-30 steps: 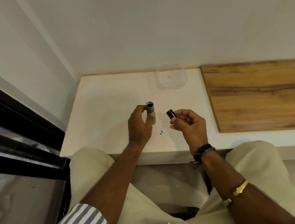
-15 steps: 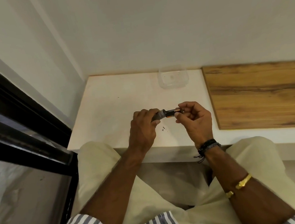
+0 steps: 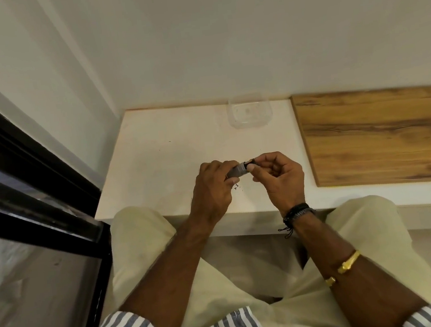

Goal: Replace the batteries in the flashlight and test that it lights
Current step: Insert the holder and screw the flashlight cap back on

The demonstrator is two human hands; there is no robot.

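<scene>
My left hand [image 3: 212,190] grips a small grey flashlight body [image 3: 238,171], held almost level above the white ledge [image 3: 161,169], its open end turned to the right. My right hand [image 3: 282,180] pinches a short black cylinder [image 3: 250,162] between thumb and fingers. That piece is mostly inside the flashlight's open end; only its outer tip shows. I cannot tell whether it is a battery or a battery holder. The rest of the flashlight is hidden inside my left fist.
A clear plastic container [image 3: 250,111] stands at the back of the ledge against the wall. A wooden board [image 3: 380,133] covers the ledge to the right. Tiny dark specks [image 3: 237,187] lie under my hands. A black window frame [image 3: 21,164] runs along the left.
A second ago the flashlight body stood upright in my left hand, apart from the black piece. Both hands came together, the body tipped level, and the black piece has gone further into it.
</scene>
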